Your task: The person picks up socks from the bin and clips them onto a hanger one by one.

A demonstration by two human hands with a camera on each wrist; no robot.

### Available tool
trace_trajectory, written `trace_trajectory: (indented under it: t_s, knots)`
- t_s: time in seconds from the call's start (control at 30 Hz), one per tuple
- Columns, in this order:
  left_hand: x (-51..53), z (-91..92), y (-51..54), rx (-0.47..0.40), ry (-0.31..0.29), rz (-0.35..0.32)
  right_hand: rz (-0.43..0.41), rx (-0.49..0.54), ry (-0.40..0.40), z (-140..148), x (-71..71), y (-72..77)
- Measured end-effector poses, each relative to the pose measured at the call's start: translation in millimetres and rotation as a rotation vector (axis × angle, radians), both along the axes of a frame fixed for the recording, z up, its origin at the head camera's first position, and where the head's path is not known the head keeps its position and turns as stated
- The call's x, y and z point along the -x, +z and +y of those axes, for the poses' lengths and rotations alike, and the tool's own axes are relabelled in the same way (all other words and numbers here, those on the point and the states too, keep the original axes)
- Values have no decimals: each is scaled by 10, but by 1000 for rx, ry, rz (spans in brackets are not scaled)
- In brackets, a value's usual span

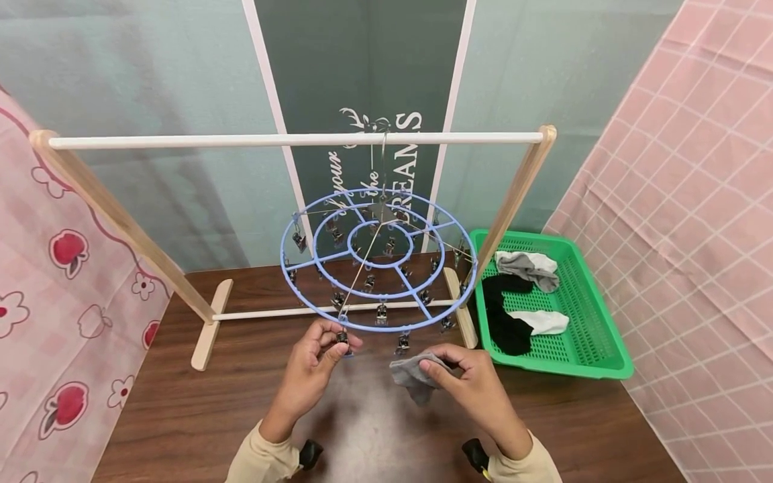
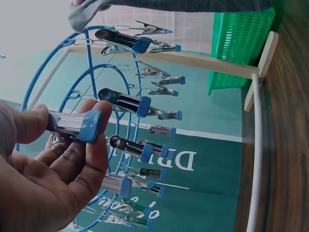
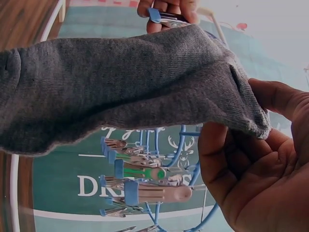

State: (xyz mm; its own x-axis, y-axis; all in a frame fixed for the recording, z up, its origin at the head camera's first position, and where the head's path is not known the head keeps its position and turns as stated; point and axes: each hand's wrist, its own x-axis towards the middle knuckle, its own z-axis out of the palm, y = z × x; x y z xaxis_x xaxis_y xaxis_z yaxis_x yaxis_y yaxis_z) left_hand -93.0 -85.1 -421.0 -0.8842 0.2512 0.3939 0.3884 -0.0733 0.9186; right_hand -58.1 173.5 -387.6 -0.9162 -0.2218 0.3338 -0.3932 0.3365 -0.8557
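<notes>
My left hand [image 1: 311, 365] pinches a metal clip [image 2: 72, 124] with a blue tip, between thumb and fingers, at the front rim of the round blue hanger [image 1: 379, 329]. A grey sock [image 1: 417, 372] is in my right hand [image 1: 477, 386], just right of the left hand; thumb and fingers grip it at one end. In the right wrist view the grey sock [image 3: 111, 82] stretches out sideways from my fingers, and the left hand with its clip shows behind it. Several other clips [image 2: 128, 101] hang from the hanger's rings.
The hanger hangs from the white bar [image 1: 211, 141] of a wooden stand [image 1: 522, 181]. At the right stands a green basket [image 1: 604, 322] holding a black sock [image 1: 507, 325], a white sock [image 1: 546, 322] and grey-and-white socks [image 1: 528, 268]. Patterned cloths cover both sides.
</notes>
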Motion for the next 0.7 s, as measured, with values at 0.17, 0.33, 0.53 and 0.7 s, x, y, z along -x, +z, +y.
trace_trajectory:
  t_s: [0.17,0.33,0.53,0.7]
  knots:
    - [-3,27,3,0,-9,-7,-12,5,-3,-27,8,-1]
    - [-5,43,-3,-34,2,-2,3,6,-18,-51,16,-27]
    - [-8,59,-7,-48,48,4,55,0,-41,-90,29,-67]
    - [-10,79,13,-77,81,16,64,-3,-58,-124,38,-112]
